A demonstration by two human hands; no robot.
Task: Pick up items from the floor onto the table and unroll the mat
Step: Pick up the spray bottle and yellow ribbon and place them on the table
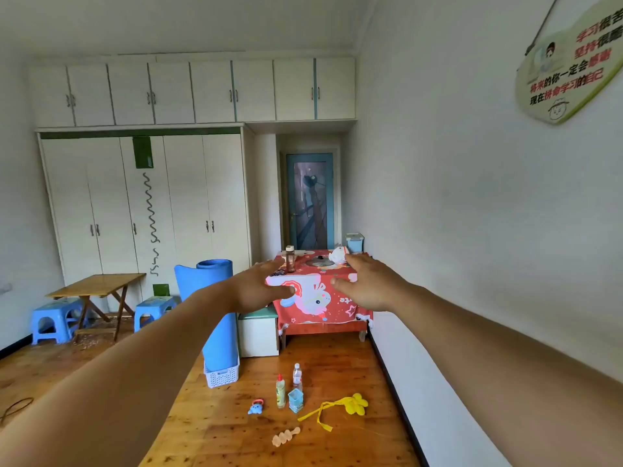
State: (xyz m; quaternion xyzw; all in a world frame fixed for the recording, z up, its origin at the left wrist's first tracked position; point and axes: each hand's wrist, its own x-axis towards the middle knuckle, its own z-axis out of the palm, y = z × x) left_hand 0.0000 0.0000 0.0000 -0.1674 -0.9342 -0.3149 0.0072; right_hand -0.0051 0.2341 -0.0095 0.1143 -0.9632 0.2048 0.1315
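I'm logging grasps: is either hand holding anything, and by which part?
Nothing is held. The left hand and the right hand both reach forward with fingers spread, empty; the rolled blue foam mat stands untouched in a white plastic basket.

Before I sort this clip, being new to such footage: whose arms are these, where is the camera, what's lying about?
One picture, from a camera worn on a person's head, so the arms are theirs. The left hand and right hand reach forward, open, holding nothing. On the floor are a red-capped bottle, a clear bottle, a blue cup, a blue toy, a yellow ribbon and a peach toy. The rolled blue mat stands in a white basket near the red-clothed table.
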